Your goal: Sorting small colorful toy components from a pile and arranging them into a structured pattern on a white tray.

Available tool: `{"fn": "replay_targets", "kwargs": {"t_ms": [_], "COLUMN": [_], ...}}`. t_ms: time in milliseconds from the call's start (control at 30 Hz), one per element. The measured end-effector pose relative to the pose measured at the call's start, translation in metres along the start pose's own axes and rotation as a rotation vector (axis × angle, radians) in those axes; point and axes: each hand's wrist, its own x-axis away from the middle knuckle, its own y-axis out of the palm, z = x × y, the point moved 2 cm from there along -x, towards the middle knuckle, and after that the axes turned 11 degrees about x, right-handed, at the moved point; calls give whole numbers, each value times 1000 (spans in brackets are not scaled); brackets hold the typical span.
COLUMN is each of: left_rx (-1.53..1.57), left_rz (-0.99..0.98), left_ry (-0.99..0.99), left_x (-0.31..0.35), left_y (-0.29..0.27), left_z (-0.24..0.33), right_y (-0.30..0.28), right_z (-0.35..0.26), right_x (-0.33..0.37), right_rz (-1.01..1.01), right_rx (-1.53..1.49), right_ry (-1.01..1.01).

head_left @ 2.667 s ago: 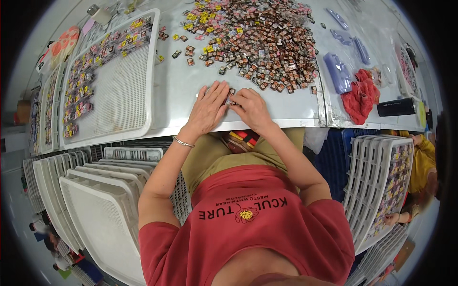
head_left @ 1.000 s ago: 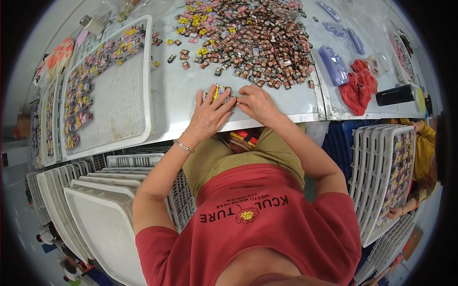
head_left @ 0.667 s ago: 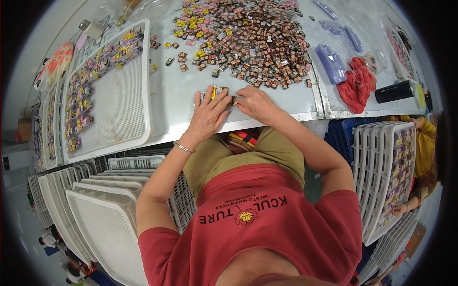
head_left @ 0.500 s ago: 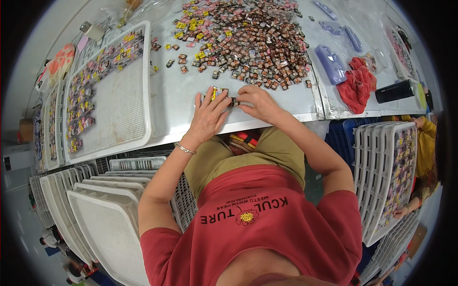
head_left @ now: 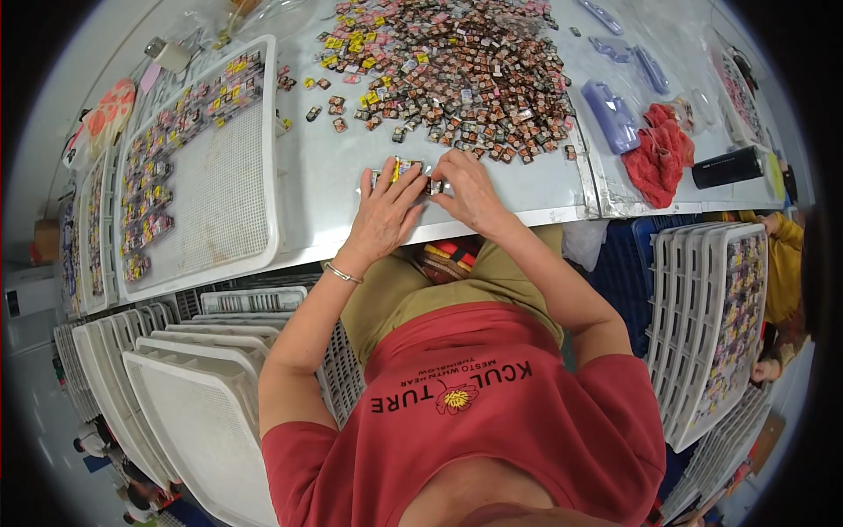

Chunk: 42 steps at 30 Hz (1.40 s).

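At the table's near edge my left hand (head_left: 384, 211) lies flat with fingers spread, over a short row of small wrapped packets (head_left: 404, 167), some yellow and some dark. Its palm and fingers cover most of that row. My right hand (head_left: 472, 195) is closed in a pinch at the row's right end, with a small dark packet (head_left: 435, 186) at its fingertips, close beside the left fingers. Beyond both hands spreads a large heap of loose packets (head_left: 492, 88), mostly dark brown, with yellow and pink ones at its left.
Left of my hands is a white mesh tray (head_left: 274, 167) partly filled with rows of packets. At right lie a purple plastic holder (head_left: 609, 118), a red cloth (head_left: 657, 162) and a black box (head_left: 727, 168). Stacked white trays (head_left: 189, 413) stand below; another person's hand (head_left: 767, 370) is at far right.
My right hand has shifted slightly left and its fingers have bent more at the row's end. My left hand stays put. The other person's hand at far right has moved.
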Motion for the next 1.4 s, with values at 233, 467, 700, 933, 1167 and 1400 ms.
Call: {"fn": "replay_targets", "kwargs": {"t_ms": [233, 467, 700, 933, 1167, 1400], "left_rx": [26, 50, 23, 20, 11, 68], "left_rz": [-1, 9, 13, 4, 12, 54], "left_ry": [-14, -28, -7, -9, 5, 9], "left_x": [0, 0, -1, -3, 0, 2], "left_y": [-1, -1, -3, -8, -3, -3], "left_z": [0, 0, 3, 7, 0, -3], "right_y": [1, 0, 12, 3, 5, 9], "right_z": [-6, -12, 1, 42, 37, 19], "right_x": [0, -2, 0, -1, 8, -1], "right_rz": [31, 17, -43, -13, -61, -92], "right_rx": [58, 78, -176, -614, -813, -483], "right_ry": [-24, -38, 67, 341, 475, 428]}}
